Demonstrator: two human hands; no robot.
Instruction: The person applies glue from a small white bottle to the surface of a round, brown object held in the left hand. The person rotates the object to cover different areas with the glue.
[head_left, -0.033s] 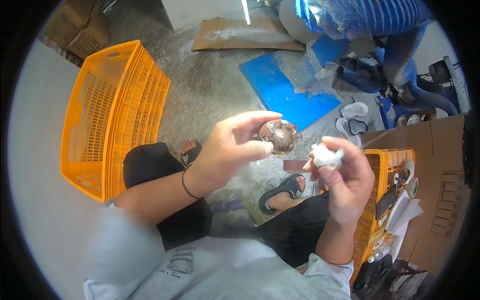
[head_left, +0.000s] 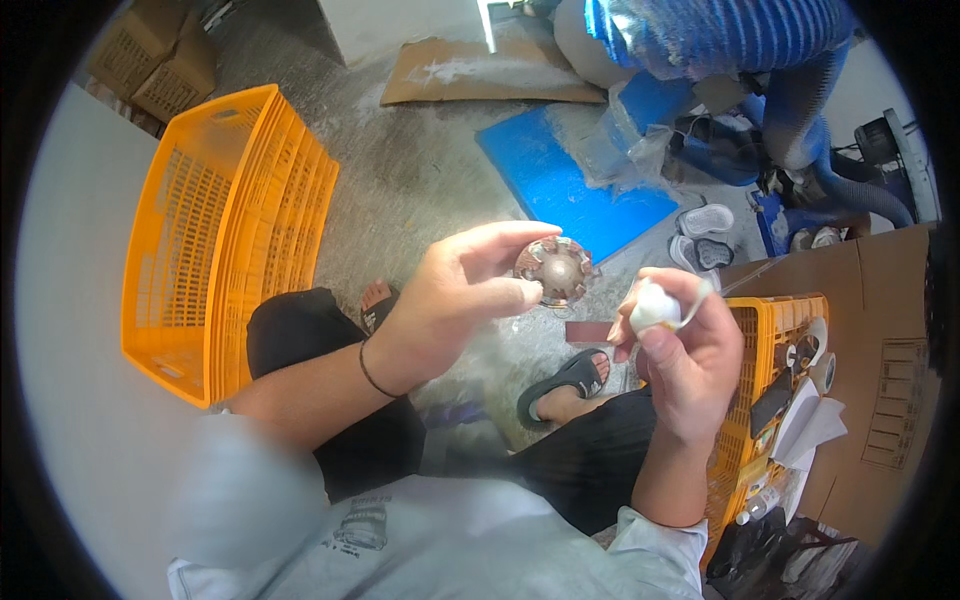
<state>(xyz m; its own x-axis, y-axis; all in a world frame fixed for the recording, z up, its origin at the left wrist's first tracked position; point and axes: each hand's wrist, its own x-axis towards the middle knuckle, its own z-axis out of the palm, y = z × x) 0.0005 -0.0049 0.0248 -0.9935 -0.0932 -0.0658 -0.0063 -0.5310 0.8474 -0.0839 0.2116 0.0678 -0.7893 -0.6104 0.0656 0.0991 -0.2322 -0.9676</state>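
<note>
Left hand: my left hand (head_left: 455, 300) is closed in a pinch on a round metal disc (head_left: 555, 271), thumb below, fingers above, held up in front of me over my knees.
Disc: brownish, domed shiny centre, segmented rim; face turned toward me; it sits just left of my right hand, not touching it.
Right hand: my right hand (head_left: 685, 350) is gripping a small white wad (head_left: 655, 305), fingers curled round it, a pale strip trailing off to the right.
Progress: wad and disc are near but apart; no contact yet, so I judge the disc untreated at this instant. Cannot tell if its far side is done.
Room, left: tall orange crate (head_left: 230, 240) on end, well apart.
Room, right: lower orange basket (head_left: 755, 400) of small parts just beside my right wrist; cardboard box (head_left: 880, 350) beyond it.
Room, far: bare concrete floor (head_left: 420, 170), blue mat (head_left: 570, 190).
</note>
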